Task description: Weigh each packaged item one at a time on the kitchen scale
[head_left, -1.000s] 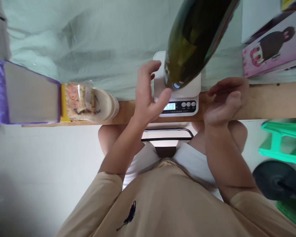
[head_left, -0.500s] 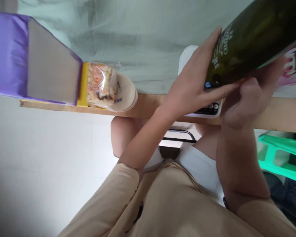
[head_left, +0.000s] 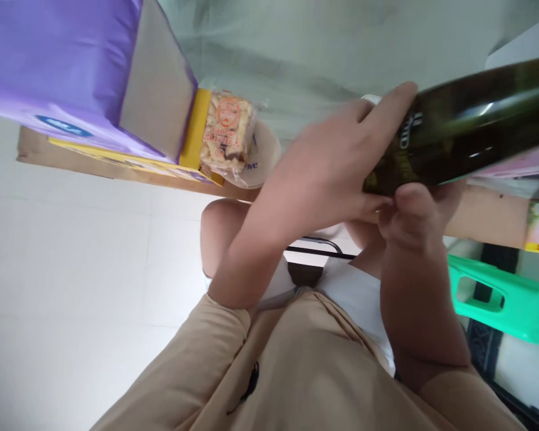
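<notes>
A dark green glass bottle (head_left: 471,123) lies tilted sideways in the air, its far end running out of the right edge. My left hand (head_left: 332,161) is wrapped around its left end, thumb and fingers on either side of the glass. From underneath, my right hand (head_left: 417,212) grips the same bottle, with part of its fingers hidden behind it. White printing shows on the glass beside my left fingers. Behind my left hand, only a sliver of a white object (head_left: 371,98) peeks out.
On the left, a large purple pack (head_left: 72,66) rests on a yellow box (head_left: 195,129). Beside it, a clear-wrapped snack (head_left: 228,134) lies on a round pale lid (head_left: 265,157). A green plastic stool (head_left: 521,305) stands below the wooden table edge (head_left: 485,218), right of my legs.
The bottle has swung down to a flatter angle, both hands still on it. My view has shifted, so the purple pack and snack appear farther right, and the white device is mostly covered.
</notes>
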Available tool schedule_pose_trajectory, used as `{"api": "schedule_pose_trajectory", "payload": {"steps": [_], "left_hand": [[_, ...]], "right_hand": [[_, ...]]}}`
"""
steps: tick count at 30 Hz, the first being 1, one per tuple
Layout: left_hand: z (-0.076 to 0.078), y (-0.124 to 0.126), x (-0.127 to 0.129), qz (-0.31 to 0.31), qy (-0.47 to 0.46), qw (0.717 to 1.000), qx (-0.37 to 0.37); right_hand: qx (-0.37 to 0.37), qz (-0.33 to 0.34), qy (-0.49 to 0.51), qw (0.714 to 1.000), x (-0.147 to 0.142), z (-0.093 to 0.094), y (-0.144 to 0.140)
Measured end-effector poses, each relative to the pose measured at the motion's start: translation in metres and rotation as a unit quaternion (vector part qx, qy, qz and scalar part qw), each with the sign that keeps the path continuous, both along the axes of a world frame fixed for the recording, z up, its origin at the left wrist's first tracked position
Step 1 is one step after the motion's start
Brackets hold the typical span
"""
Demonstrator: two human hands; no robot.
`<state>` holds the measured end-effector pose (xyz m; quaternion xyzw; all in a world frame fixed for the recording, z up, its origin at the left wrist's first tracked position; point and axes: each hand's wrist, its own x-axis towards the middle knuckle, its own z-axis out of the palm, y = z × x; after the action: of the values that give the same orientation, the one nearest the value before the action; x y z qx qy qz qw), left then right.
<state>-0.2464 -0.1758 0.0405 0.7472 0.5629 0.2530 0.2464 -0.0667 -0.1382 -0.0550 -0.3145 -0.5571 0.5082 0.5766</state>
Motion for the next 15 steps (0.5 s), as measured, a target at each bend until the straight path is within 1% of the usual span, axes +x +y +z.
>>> {"api": "schedule_pose_trajectory", "payload": {"steps": [3,5,7,10,12,14,15], "left_hand": [[0.002,-0.01,-0.017,0.016,0.001,1.0,0.009],[0.002,-0.012,-0.024,0.024,-0.005,1.0,0.0],[0.003,-0.01,-0.03,0.019,-0.02,1.0,-0.015],[0.003,-0.007,-0.036,-0.01,-0.046,0.999,-0.006],[0.0,-0.004,-0.04,-0.04,-0.047,0.998,-0.004],[-0.006,-0.001,-0.042,-0.063,-0.063,0.996,0.005],[-0.01,0.001,-0.043,-0.034,-0.093,0.995,0.024]], "right_hand": [[0.04,0.028,-0.02,0.999,-0.007,0.005,-0.004],[0.034,0.05,-0.031,0.998,-0.014,0.012,-0.006],[0.017,0.064,-0.046,0.997,-0.022,0.02,-0.007],[0.042,0.057,-0.056,0.996,-0.03,0.024,-0.004],[0.052,0.039,-0.057,0.996,-0.031,0.021,0.0],[0.04,0.019,-0.055,0.997,-0.03,0.017,0.001],[0.034,0.014,-0.055,0.998,-0.03,0.015,0.001]]}}
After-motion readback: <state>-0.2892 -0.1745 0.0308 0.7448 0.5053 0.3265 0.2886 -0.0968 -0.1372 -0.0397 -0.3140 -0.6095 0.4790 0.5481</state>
